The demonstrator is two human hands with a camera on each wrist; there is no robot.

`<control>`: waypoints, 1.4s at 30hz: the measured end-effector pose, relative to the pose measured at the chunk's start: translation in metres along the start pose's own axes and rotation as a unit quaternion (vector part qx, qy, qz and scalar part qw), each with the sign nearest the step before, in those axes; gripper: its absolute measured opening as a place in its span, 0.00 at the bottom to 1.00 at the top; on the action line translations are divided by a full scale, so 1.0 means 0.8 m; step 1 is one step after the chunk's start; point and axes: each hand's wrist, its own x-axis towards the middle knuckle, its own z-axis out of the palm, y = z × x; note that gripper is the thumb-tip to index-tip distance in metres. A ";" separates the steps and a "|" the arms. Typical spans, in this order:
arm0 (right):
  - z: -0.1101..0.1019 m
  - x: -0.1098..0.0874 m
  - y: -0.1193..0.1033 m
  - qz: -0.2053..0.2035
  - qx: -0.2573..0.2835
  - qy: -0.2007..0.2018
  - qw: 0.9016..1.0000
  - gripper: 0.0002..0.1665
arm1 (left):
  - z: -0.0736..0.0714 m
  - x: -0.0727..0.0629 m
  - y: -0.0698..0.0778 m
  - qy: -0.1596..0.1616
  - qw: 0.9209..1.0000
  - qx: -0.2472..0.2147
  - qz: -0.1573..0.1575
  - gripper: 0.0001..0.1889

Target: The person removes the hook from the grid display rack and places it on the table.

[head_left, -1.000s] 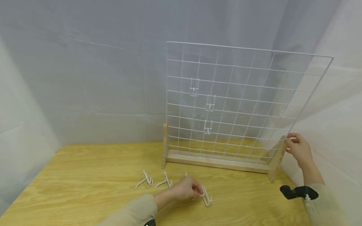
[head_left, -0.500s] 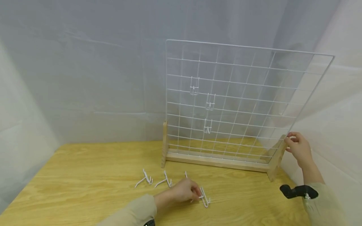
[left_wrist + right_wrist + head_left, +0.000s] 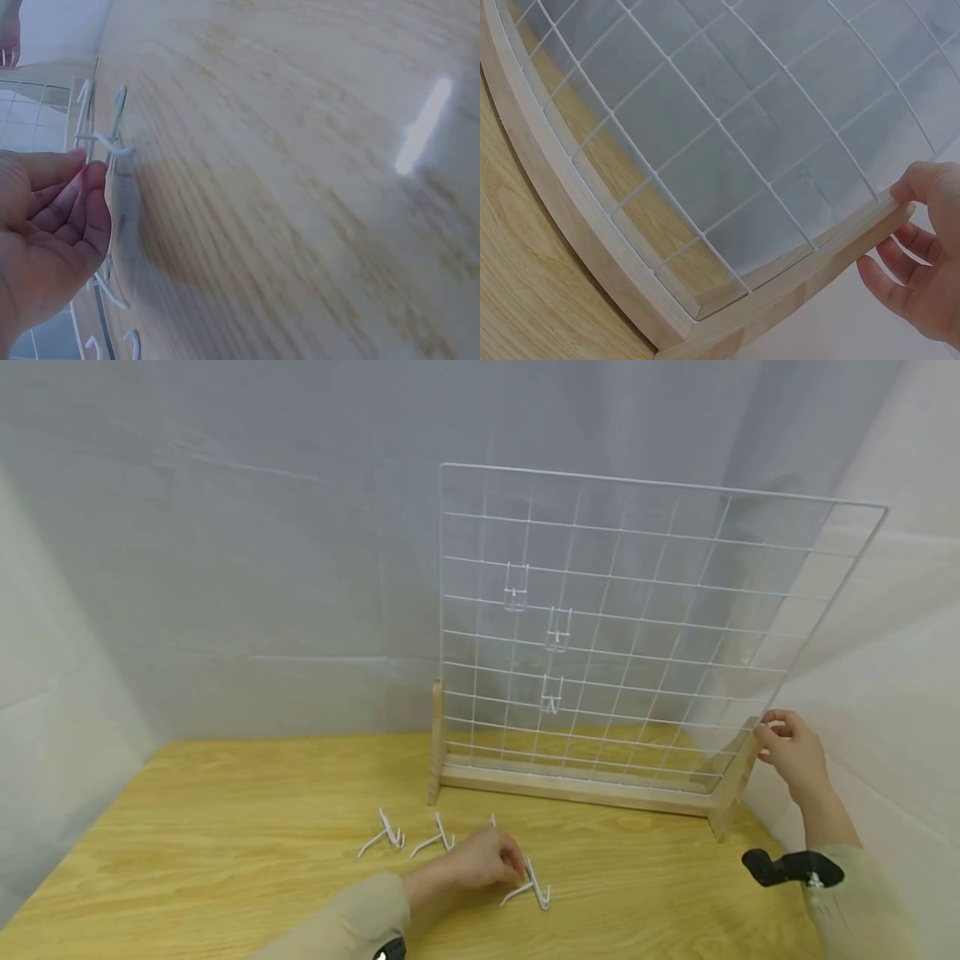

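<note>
A white wire hook (image 3: 534, 887) lies on the wooden table, its long prong toward the near left. Right beside it is my left hand (image 3: 483, 858), fingers loosely bent; in the left wrist view the thumb and fingertips are close to the hook (image 3: 112, 135) and appear to hold nothing. My right hand (image 3: 797, 756) grips the upper end of the right wooden upright (image 3: 735, 781) of the stand, thumb on one side, fingers on the other in the right wrist view. That stand carries a white wire grid panel (image 3: 637, 618).
Three white hooks hang on the grid, the lowest hook (image 3: 551, 697) left of its middle. More hooks lie in a row on the table: a left hook (image 3: 388, 833), a middle hook (image 3: 441, 835) and one mostly hidden by my left hand. A pale curtain (image 3: 262, 568) stands behind.
My left hand has turned the hook slightly and drawn it a little left and nearer, then come away from it. The right hand stays on the upright.
</note>
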 end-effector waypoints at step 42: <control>0.000 0.000 -0.003 0.003 0.005 0.001 1.000 0.10 | -0.087 0.032 0.032 0.086 0.996 -0.033 0.013 0.08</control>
